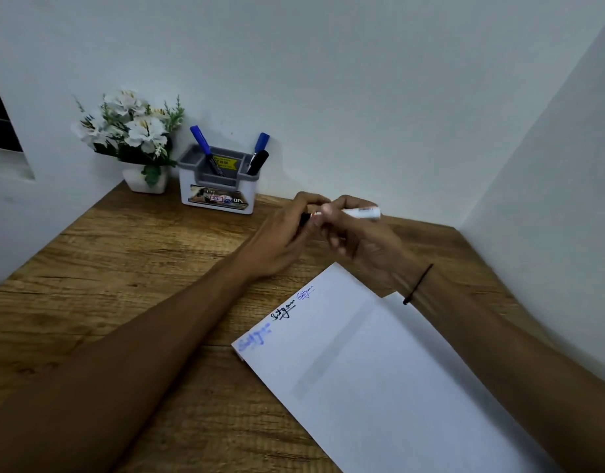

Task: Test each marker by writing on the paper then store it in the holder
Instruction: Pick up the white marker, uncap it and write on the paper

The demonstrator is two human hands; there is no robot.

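marker (pixel 360 212) between both hands, cap end seemingly left

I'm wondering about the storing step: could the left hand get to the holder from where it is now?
Probably yes. The left hand is over the bare wooden desk, and nothing stands between it and the holder. But it is busy: both hands grip the white marker, so it would have to let go first.

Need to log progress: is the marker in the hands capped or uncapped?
Cannot tell. Both hands, left hand and right hand, cover the marker's tip end; only its white barrel shows.
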